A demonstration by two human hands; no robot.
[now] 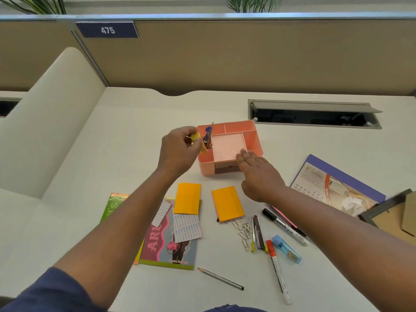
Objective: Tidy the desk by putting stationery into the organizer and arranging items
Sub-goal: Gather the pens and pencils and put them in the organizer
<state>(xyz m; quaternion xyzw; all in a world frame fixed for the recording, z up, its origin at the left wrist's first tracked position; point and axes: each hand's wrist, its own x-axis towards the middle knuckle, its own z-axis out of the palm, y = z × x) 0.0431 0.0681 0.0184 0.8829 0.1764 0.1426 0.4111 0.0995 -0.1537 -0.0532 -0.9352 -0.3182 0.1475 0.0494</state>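
The left hand (177, 149) pinches a yellow highlighter (199, 143) in curled fingers at the near left corner of the pink organizer (256, 143), just beside the tall slot that already holds a blue pen (208, 135) and a pencil, both standing nearly upright. The highlighter's capped end sits up by the fingers and its body slants down and to the right toward that slot, its long axis steeply tilted, probably so it can drop in end first. The right hand (258, 174) lies flat, fingers straight and together, pressing the organizer's near right rim, likely to steady it against the push. On the desk (135, 122) nearer the person wait two markers, a loose pencil (220, 279), paper clips (243, 230) and orange sticky notes (227, 203).
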